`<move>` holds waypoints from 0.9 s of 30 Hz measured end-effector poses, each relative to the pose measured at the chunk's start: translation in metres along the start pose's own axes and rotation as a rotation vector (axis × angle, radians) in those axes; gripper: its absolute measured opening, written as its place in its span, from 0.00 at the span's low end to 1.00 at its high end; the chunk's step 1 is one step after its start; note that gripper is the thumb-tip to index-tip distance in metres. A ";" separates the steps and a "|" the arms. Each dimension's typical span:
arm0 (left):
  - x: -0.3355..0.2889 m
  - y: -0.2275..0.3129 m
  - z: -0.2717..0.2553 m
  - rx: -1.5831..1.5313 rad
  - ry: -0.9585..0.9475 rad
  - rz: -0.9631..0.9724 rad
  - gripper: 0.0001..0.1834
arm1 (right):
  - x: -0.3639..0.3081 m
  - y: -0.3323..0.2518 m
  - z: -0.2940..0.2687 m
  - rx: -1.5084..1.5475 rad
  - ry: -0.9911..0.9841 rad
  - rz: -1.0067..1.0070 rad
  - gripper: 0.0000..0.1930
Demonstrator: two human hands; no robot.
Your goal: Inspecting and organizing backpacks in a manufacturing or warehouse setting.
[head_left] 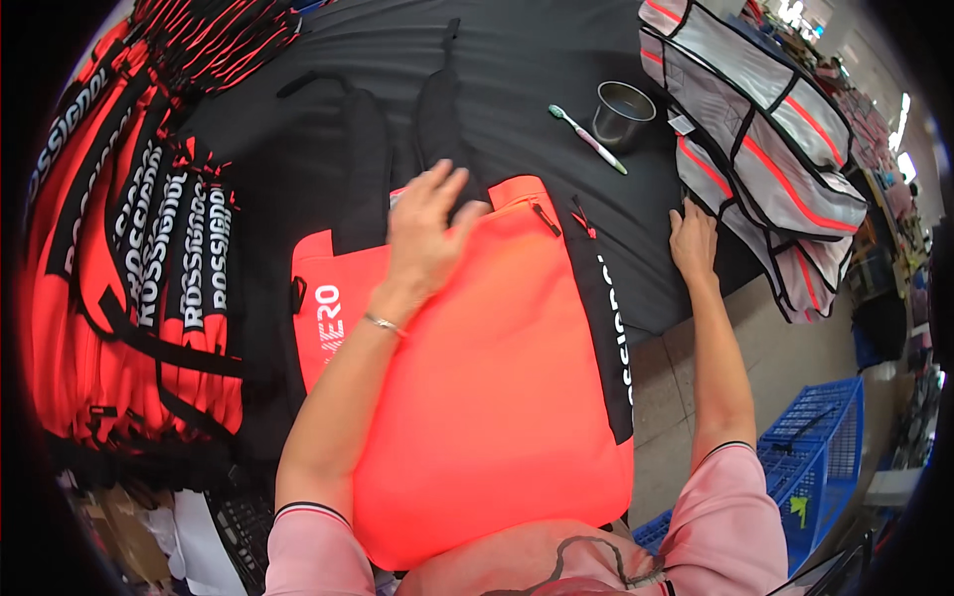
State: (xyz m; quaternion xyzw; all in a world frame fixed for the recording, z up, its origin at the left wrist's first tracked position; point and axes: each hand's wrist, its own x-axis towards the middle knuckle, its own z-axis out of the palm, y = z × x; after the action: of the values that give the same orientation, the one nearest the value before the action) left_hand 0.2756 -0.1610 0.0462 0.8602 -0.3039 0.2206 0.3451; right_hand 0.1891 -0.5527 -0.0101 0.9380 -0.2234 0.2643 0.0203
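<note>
A bright coral-red backpack [487,397] with black side panels lies flat in front of me on a black-covered table. Its two black shoulder straps [370,159] stretch away from its top edge. My left hand [427,228] rests across that top edge, fingers apart, near the zipper; it holds nothing. Out to the right, at the table's edge, my right hand [694,238] has its fingers bent together beside grey-and-black fabric pieces [765,159] with red stripes. A thin dark thing shows at its fingertips, too small to name.
Several similar red-and-black backpacks [139,268] stand packed upright along the left. A metal cup [624,114] and a toothbrush [588,139] sit on the black table cover [537,60]. Below the table's right edge, a blue plastic crate [820,457] stands on the floor.
</note>
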 end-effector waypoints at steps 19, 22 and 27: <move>-0.104 0.070 0.008 0.421 -0.265 -0.009 0.36 | -0.002 -0.156 -0.111 0.558 0.037 -0.271 0.11; -0.104 0.070 0.006 0.437 -0.237 0.004 0.37 | -0.013 -0.219 -0.115 0.535 -0.130 -0.402 0.19; -0.101 0.063 -0.014 0.355 -0.223 -0.066 0.37 | -0.027 -0.214 -0.052 0.385 -0.197 -0.480 0.26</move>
State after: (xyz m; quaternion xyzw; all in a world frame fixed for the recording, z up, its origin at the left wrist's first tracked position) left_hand 0.1579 -0.1498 0.0256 0.9360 -0.2684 0.1624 0.1595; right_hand 0.2355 -0.3412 0.0378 0.9716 0.0576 0.1971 -0.1174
